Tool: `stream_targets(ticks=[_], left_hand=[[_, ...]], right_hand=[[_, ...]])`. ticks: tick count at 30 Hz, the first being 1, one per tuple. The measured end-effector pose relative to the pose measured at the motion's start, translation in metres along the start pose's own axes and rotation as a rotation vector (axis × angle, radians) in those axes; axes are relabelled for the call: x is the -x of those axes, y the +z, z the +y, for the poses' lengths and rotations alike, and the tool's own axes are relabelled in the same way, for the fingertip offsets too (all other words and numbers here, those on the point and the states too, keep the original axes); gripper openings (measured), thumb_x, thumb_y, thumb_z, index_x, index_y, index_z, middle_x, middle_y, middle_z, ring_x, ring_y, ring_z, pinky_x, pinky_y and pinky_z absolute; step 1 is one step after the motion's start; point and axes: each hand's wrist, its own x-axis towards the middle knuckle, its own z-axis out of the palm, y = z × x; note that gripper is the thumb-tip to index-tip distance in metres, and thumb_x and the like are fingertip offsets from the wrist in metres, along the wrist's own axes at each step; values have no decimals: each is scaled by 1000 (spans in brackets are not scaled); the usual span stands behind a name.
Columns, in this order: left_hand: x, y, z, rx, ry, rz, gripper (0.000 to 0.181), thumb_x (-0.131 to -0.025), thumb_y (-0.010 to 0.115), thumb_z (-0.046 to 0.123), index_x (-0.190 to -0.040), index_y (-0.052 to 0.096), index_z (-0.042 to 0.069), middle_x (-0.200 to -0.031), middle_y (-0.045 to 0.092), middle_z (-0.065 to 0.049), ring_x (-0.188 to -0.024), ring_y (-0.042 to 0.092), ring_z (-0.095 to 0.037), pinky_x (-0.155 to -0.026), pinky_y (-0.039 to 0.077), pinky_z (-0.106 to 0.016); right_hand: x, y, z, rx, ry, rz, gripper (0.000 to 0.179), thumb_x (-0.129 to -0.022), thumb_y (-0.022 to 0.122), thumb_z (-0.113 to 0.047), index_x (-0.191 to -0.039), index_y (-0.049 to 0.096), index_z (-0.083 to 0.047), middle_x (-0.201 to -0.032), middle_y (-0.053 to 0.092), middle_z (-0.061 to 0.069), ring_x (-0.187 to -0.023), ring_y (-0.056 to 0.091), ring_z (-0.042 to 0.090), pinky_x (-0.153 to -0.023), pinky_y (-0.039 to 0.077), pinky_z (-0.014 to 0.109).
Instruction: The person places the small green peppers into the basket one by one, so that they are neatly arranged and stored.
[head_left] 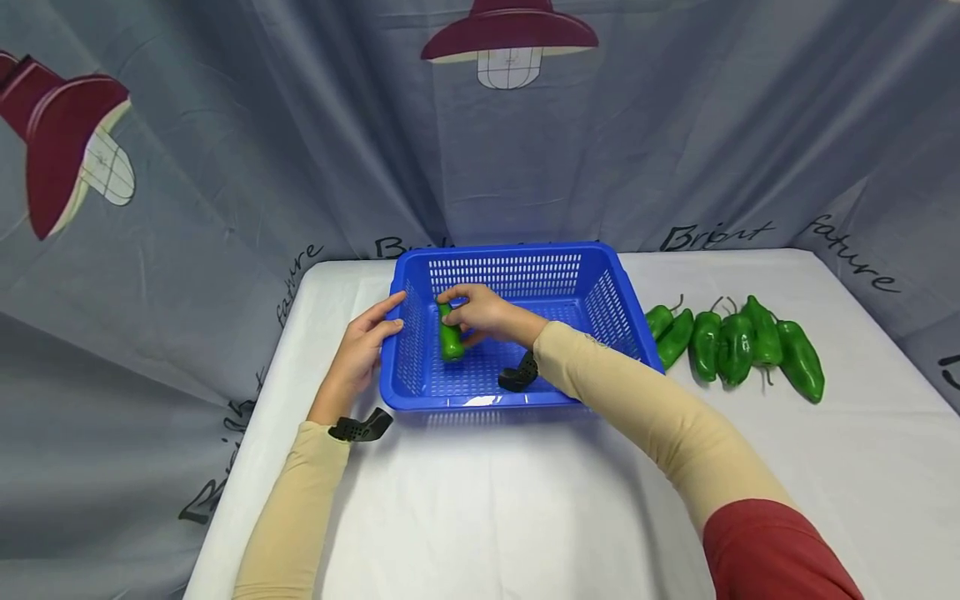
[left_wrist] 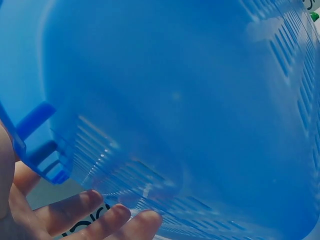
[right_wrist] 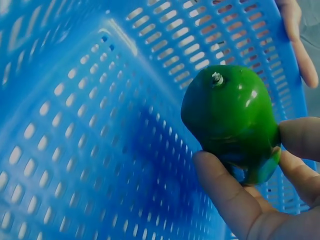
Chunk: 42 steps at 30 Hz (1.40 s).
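A blue plastic basket (head_left: pixel 450 403) with slotted walls stands on the white table. Inside it, near the left wall, my right hand (head_left: pixel 486 313) holds a glossy green pepper (head_left: pixel 451 343) between thumb and fingers. The right wrist view has the blunt end of that pepper (right_wrist: pixel 230 107) towards the camera, above the perforated bottom. At the basket's left side my left hand (head_left: pixel 358 354) holds the rim, with thumb and index finger over the edge. Other fingers (left_wrist: pixel 120 215) of this hand lie along the outside of the slotted wall in the left wrist view.
Several green peppers (head_left: pixel 737 346) lie in a row on the table (head_left: pixel 510 500), right of the basket. My right forearm crosses the basket's front right rim. A grey curtain (head_left: pixel 360 125) with printed lamps hangs behind the table.
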Motion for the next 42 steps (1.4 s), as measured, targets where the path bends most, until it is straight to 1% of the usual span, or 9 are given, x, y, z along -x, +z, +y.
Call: stream_targets(ticks=[10, 14, 17, 19, 25, 32, 35, 40, 42], left_hand=[[1, 1, 0, 14, 0, -9, 52, -104, 51, 12, -155, 45, 17, -162, 41, -11, -107, 67, -11, -80, 63, -26], [1, 1, 2, 7, 4, -8, 52, -104, 50, 12, -155, 45, 17, -162, 41, -10, -114, 65, -18, -82, 63, -27], [0, 0, 3, 10, 6, -14, 52, -105, 49, 12, -156, 43, 16, -163, 39, -10, -129, 59, -29, -90, 61, -32], [0, 0, 3, 9, 4, -14, 52, -105, 48, 12, -156, 43, 16, -163, 39, -10, -133, 56, -33, -92, 61, -33], [0, 1, 2, 7, -8, -1, 51, -104, 50, 12, -155, 45, 18, -162, 41, -9, -124, 62, -27, -85, 62, -29], [0, 0, 2, 14, -13, -6, 51, -105, 50, 13, -155, 45, 18, -163, 40, -7, -130, 58, -31, -86, 62, -30], [0, 0, 2, 22, -10, -6, 51, -104, 50, 12, -155, 45, 17, -162, 41, -8, -123, 62, -24, -84, 63, -28], [0, -2, 1, 35, -1, -17, 52, -104, 50, 11, -155, 44, 15, -161, 41, -12, -107, 67, -12, -81, 63, -26], [0, -2, 1, 38, 2, -20, 52, -104, 50, 11, -155, 44, 14, -161, 42, -13, -104, 68, -10, -80, 63, -26]], right_hand=[[-9, 12, -1, 16, 15, 18, 47, -98, 61, 1, -143, 53, -6, -122, 51, 16, -86, 51, 20, -83, 64, 49], [-12, 12, -1, 12, 31, 22, 46, -97, 61, 2, -142, 53, -6, -120, 50, 16, -87, 51, 21, -80, 64, 47], [-13, 12, -1, 17, 44, 15, 46, -97, 61, 2, -142, 53, -7, -126, 50, 18, -90, 53, 23, -79, 65, 47], [-14, 11, -1, 22, 48, 9, 46, -97, 61, 2, -142, 53, -7, -131, 50, 20, -93, 54, 24, -79, 65, 47], [-13, 11, 0, 36, 47, 14, 46, -97, 61, 2, -141, 54, -7, -137, 48, 22, -97, 54, 26, -80, 64, 48], [-13, 12, 1, 64, 47, 32, 46, -97, 62, 1, -141, 54, -7, -144, 47, 24, -109, 59, 33, -85, 63, 52], [-13, 12, 2, 93, 46, 45, 45, -97, 63, 1, -140, 55, -8, -137, 50, 21, -106, 58, 31, -82, 64, 50], [-12, 12, 1, 107, 40, 50, 45, -96, 63, 1, -139, 57, -9, -111, 52, 12, -90, 51, 23, -77, 64, 47], [-11, 11, 0, 102, 38, 54, 45, -96, 63, 0, -139, 57, -9, -105, 52, 9, -89, 50, 22, -77, 65, 47]])
